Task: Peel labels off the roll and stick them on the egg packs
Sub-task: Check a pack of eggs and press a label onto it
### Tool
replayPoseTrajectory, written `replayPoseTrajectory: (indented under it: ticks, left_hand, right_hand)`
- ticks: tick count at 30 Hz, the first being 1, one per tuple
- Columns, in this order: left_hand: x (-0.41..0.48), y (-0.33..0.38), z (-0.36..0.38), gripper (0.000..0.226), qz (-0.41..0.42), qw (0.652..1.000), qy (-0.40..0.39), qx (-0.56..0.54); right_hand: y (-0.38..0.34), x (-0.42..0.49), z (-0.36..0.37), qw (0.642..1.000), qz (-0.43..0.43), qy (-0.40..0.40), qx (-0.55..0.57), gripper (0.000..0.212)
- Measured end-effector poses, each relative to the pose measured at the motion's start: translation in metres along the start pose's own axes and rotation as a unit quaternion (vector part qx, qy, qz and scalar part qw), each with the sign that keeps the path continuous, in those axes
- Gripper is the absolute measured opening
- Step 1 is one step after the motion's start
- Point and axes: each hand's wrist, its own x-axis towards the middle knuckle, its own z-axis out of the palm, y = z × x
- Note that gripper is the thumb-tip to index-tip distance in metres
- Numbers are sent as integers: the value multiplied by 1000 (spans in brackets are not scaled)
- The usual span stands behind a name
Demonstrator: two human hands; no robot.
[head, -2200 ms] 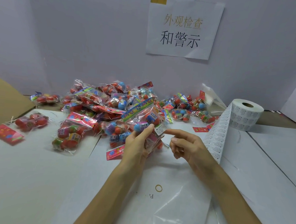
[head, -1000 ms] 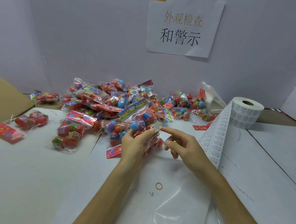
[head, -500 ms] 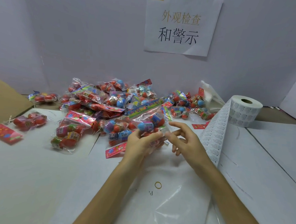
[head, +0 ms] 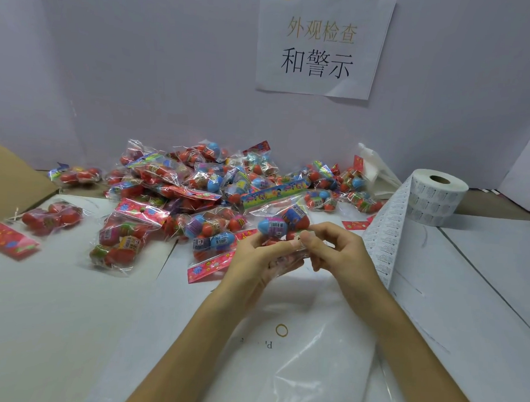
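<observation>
An egg pack (head: 282, 221), a clear bag of blue and red toy eggs with a colourful header strip, is held above the table centre. My left hand (head: 259, 257) grips it from below and the left. My right hand (head: 335, 250) pinches the pack's right side with thumb and fingertips, over a small white label that is mostly hidden. The white label roll (head: 436, 197) stands at the right, its strip (head: 386, 235) of labels hanging down toward my right wrist. A heap of egg packs (head: 197, 185) lies behind my hands.
Two separate egg packs (head: 52, 217) (head: 119, 239) lie to the left of the heap. A brown cardboard flap (head: 7, 181) rises at the far left. A clear plastic bag (head: 296, 350) is spread under my forearms. A paper sign (head: 322, 44) hangs on the back wall.
My right hand moved from pointing at the pack with a fingertip to closing its thumb and fingers on the pack's right side. The pack has tipped and risen slightly in my left hand.
</observation>
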Motion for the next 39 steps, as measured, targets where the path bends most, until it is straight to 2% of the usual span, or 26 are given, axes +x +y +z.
replayPoseTrajectory:
  ticks: [5,8,11,14,16,20,23,29,39]
  left_hand:
    - [-1,2,2,49,-9,1000,-2,-3]
    - [-2,1,3,41,-12,999,-2,-36]
    - [-2,1,4,45,-1,999,3,-45]
    - [-1,-2,2,36,11,1000,10,-25]
    - [-1,-2,1,35,20,1000,12,-10]
    - [-2,-2,2,49,22,999,-2,27]
    - [-1,-2,1,46,18,998,13,64]
    - [-2,1,3,38,15,999,7,27]
    - [-3,2,4,44,10,1000,-6,15]
  right_hand:
    - [-2,-1,-1,999,29,-14,42,19]
    - [-3,2,-1,992,73,16,100,23]
    - [-2,4,-2,989,85,50,109,28]
    - [-3,4,0,987,98,43,118,24]
    - [-3,2,1,992,91,25,86,20]
    - [-1,0,-1,997,68,30,21,22]
    - [-2,1,-2,997,61,37,22,22]
    - [-2,1,-1,997,51,36,37,31]
    - [1,3,-2,997,34,46,42,34]
